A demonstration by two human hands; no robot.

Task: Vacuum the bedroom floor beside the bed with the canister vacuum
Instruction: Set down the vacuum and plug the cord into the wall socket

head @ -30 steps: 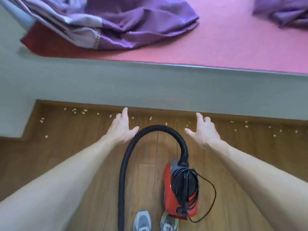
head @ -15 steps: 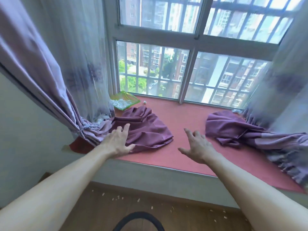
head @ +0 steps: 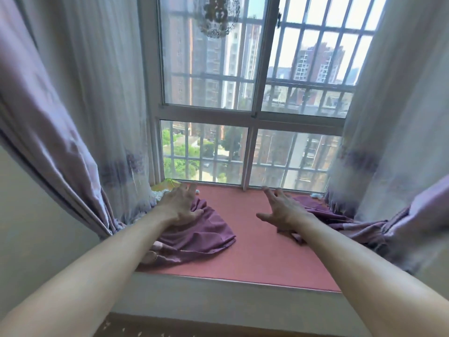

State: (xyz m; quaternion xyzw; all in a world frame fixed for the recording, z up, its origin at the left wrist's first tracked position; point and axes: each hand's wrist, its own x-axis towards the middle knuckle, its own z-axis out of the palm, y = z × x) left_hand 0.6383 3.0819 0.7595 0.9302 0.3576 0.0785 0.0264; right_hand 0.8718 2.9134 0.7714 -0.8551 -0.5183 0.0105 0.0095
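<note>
Presently facing the window (head: 243, 93) rather than the work: cannot find the canister vacuum anywhere in view, neither body, hose nor nozzle; probably low and out of frame. Catching only a thin strip of wooden floor (head: 218, 333) at the bottom edge, below the front face of the window seat, with pale crumbs (head: 107, 327) scattered on it. Judging the step as getting hold of the machine, so: drop the gaze to the floor, find the hose, grip it near the nozzle end with one hand, keep the other free for cord and canister. Then work the nozzle along the foot of the seat front where the crumbs lie, in slow overlapping strokes, and keep clear of the hanging curtains (head: 60, 142). Holding the left hand (head: 179, 205) out ahead, palm down, fingers straight and slightly spread, gripping nothing; over the heaped purple curtain cloth (head: 201, 232) on the pink seat pad (head: 255, 251), contact impossible to tell. Holding the right hand (head: 281, 210) likewise: flat, empty, thumb out sideways, above the pad. Stretching both forearms forward, roughly parallel.
</note>
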